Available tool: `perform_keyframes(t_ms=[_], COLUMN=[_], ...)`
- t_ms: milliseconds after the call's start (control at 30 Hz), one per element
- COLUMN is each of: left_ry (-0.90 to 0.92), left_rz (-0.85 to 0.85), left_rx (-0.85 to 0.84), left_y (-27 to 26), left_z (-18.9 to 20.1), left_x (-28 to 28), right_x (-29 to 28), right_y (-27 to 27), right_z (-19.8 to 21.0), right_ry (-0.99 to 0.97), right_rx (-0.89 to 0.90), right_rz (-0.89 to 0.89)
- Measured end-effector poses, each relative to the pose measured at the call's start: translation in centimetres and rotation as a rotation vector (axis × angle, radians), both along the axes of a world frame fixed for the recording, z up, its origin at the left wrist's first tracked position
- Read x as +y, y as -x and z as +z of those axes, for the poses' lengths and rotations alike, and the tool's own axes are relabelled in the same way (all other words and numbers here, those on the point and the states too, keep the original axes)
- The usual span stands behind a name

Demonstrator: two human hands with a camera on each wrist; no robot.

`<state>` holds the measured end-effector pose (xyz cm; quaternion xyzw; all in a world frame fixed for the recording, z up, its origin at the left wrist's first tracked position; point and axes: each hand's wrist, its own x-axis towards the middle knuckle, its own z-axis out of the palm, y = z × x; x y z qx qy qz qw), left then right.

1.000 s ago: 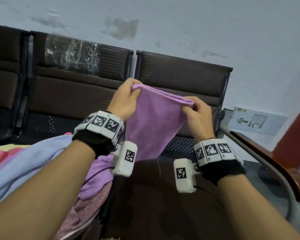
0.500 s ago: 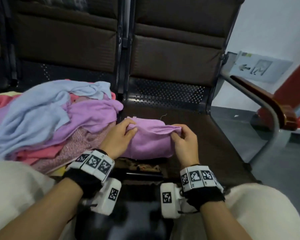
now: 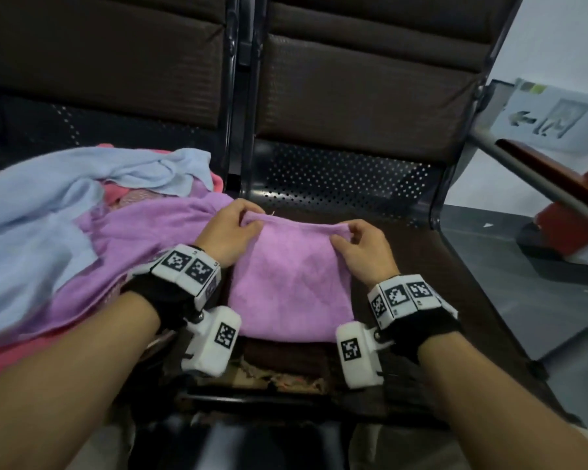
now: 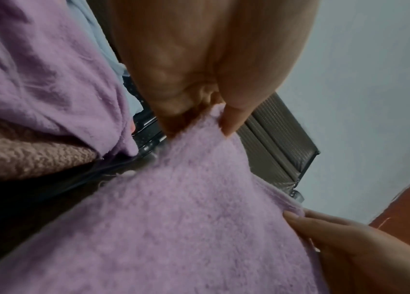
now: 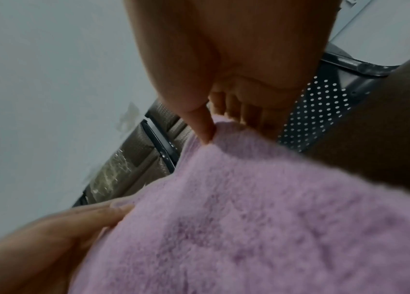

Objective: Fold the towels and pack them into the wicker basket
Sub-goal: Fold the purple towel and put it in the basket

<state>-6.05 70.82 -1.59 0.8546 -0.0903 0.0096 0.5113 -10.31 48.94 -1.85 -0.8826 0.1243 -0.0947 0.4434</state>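
On the left seat lies a loose heap of towels [image 3: 82, 232]: a light blue towel [image 3: 31, 225] drapes over the top, a crumpled purple towel [image 3: 140, 228] spreads beneath it toward the middle, and pink cloth shows at the heap's near edge. In the left wrist view a brownish, nubbly towel [image 4: 30, 157] sits under the purple one. Just right of the heap, the left hand [image 3: 230, 232] has its grip closed on the far left corner of a folded lilac towel [image 3: 289, 283], thumb and fingers pinching the cloth; the left wrist view shows the thumb [image 4: 234, 119] pressed against the lifted corner. The lilac towel lies flat as a rough square on the dark brown seat [image 3: 421, 266] of the right chair, its near edge close to the seat's worn front rim, its far edge held slightly raised between the two hands. The right hand [image 3: 364, 249] grips the far right corner in the same way, fingers curled and pinching the fold; the right wrist view shows its thumb [image 5: 203, 127] on top of the cloth. Behind the towel the perforated metal back [image 3: 336, 178] of the seat rises to padded brown backrests. Farther right runs a metal armrest with a wooden top [image 3: 557, 174], and beyond it a wall sign with an arrow [image 3: 550, 120]. No wicker basket can be made out in any view.
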Motion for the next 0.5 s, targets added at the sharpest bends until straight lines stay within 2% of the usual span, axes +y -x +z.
perform_keyframes(t_ms=[133, 233, 367, 433, 500], left_ry=[-0.146, -0.176, -0.376, -0.443, -0.532], left_rz=[-0.039, -0.070, -0.163, -0.311, -0.478], left_rx=[0.136, 0.223, -0.044, -0.100, -0.077], left_y=[-2.3, -2.1, -0.4, 1.5, 3.4], left_z=[-2.6, -4.0, -3.9, -3.1, -2.2], left_x=[0.0, 0.1, 0.5, 0.6, 0.5], right_x=[-0.7, -0.9, -0.8, -0.6, -0.3], right_y=[-1.5, -0.4, 2.0, 3.3, 4.5], right_z=[-1.3, -1.4, 0.0, 0.4, 0.4], right_ry=[0.250, 0.489, 0.720, 0.715, 0.769], right_rx=[0.132, 0.184, 0.244, 0.309, 0.366], right_rz=[0.116, 0.302, 0.722, 0.809, 0.866])
